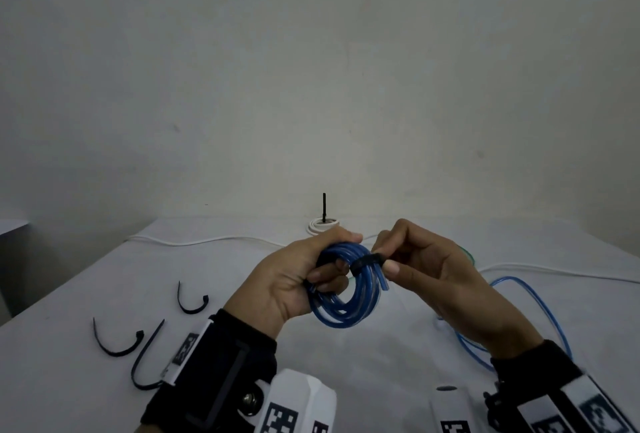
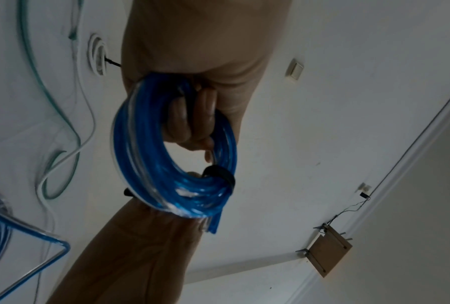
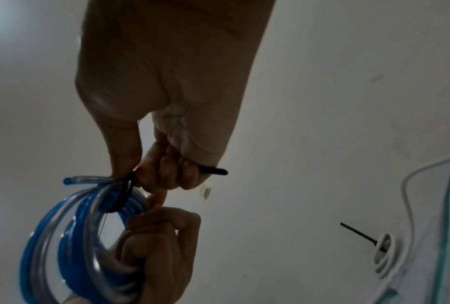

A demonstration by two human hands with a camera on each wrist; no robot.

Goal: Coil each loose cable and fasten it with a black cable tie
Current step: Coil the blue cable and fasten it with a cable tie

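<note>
My left hand (image 1: 304, 273) grips a coil of blue cable (image 1: 349, 297) above the table, fingers curled through its ring (image 2: 187, 121). A black cable tie (image 1: 367, 261) is looped around the coil's right side (image 2: 221, 174). My right hand (image 1: 408, 259) pinches that tie between thumb and fingers, and the tie's free tail (image 3: 213, 171) sticks out past the curled fingers (image 3: 174, 174). The coil's cut end (image 3: 70, 181) pokes out beside the tie loop (image 3: 125, 193).
Three spare black ties (image 1: 192, 301) (image 1: 117, 339) (image 1: 145, 360) lie on the white table at the left. A tied white coil (image 1: 322, 225) sits at the back. Loose white (image 1: 207, 241), blue (image 1: 540, 301) and green (image 1: 465, 252) cables lie to the right.
</note>
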